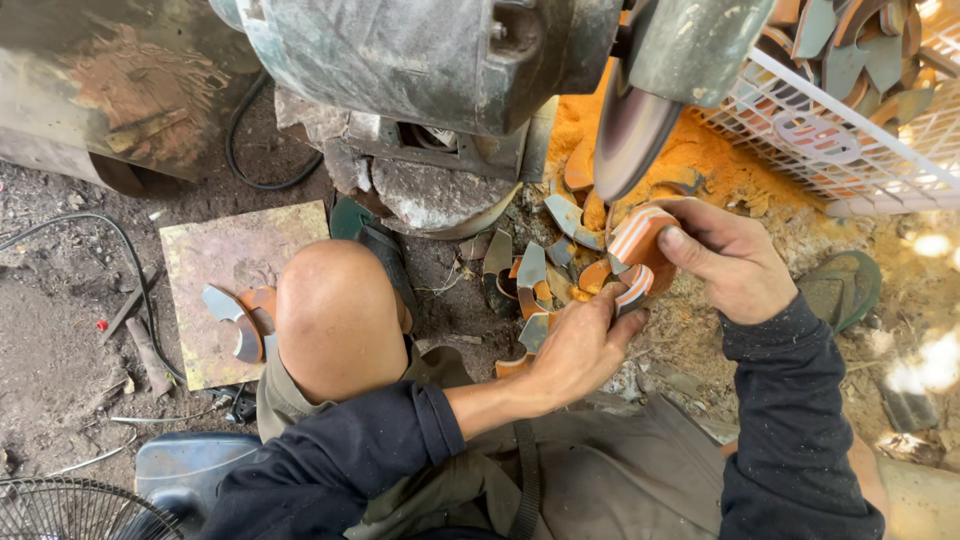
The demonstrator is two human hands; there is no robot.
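both hands pinch a striped orange-grey curved piece (640, 255): l hand (580, 345) grips its lower end, r hand (730, 260) w/ thumb on its top at 3 o'clock. piece sits just under grinding wheel (628, 135) at 12. cut pieces pile (535, 280) at 9, white basket (850, 150) at 1-2.

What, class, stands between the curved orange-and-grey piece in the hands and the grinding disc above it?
Nothing visible. Both hands, left and right, grip the curved piece just below the disc, with no object in the short gap.
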